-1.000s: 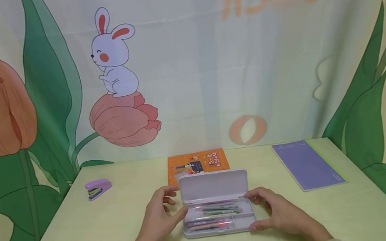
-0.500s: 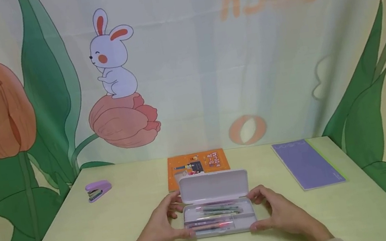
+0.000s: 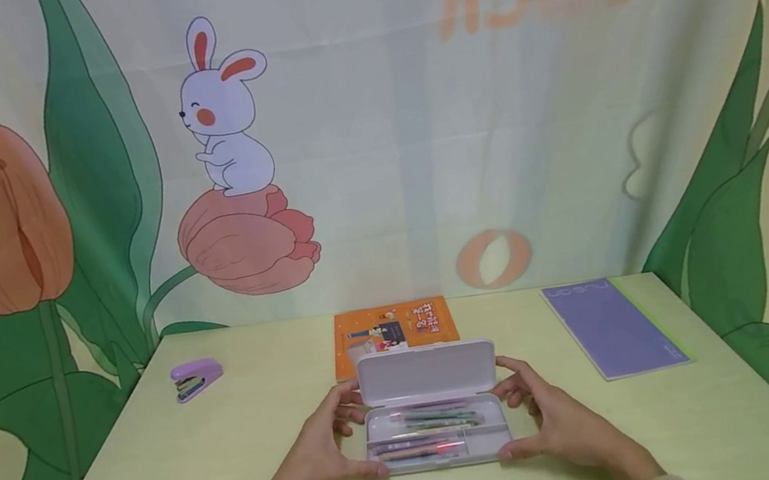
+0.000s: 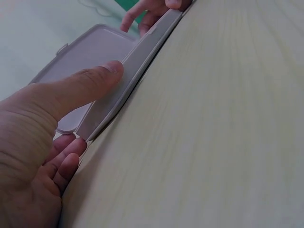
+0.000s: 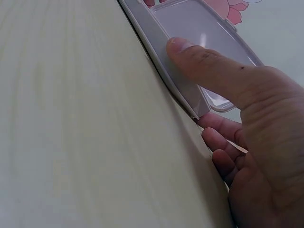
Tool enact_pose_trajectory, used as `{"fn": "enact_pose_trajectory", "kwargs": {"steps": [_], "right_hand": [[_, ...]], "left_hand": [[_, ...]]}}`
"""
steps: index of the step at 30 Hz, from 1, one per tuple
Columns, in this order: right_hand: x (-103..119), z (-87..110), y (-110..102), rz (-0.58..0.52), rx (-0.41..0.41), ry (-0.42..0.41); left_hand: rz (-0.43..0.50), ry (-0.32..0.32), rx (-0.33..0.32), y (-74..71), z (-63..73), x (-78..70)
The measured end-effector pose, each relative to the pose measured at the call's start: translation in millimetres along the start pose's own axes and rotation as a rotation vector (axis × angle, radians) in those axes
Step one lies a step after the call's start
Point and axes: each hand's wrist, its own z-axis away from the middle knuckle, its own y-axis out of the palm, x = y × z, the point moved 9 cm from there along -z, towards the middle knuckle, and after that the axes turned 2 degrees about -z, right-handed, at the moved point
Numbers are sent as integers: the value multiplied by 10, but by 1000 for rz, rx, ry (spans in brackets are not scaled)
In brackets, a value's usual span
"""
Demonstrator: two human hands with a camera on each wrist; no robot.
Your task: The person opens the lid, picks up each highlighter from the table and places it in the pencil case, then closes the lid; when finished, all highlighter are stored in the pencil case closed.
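An opened white pencil case (image 3: 487, 440) lies on the table in the head view, its lid (image 3: 427, 373) standing up at the back. Several pens (image 3: 437, 418) fill the rear compartment, and more lie front left; the front right section holds none. My left hand (image 3: 321, 449) grips the case's left end, thumb on the front wall and fingers curled at the side. At the opposite end my right hand (image 3: 560, 420) holds it the same way. Both wrist views show a thumb pressed to the front wall (image 4: 107, 107) and fingertips at the corner.
Behind the case lies an orange book (image 3: 360, 323), partly covered by the lid. A purple stapler (image 3: 197, 379) sits at the left, and a purple notebook (image 3: 613, 328) at the right back. A printed curtain (image 3: 378, 149) hangs at the table's far edge.
My left thumb has come down from the case's upper left rim to its front corner. The right fingers have shifted slightly farther back along the right end. The case has hardly moved.
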Motion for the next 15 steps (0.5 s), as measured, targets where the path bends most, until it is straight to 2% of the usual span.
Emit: {"fn": "enact_pose_trajectory", "kwargs": {"steps": [7,15], "right_hand": [[1,6,-21,77,5,26],[49,14,3,37,44,-50]], "left_hand": [[0,5,-4,-10,5,-3],[-41,70,4,-6,21,-51]]}}
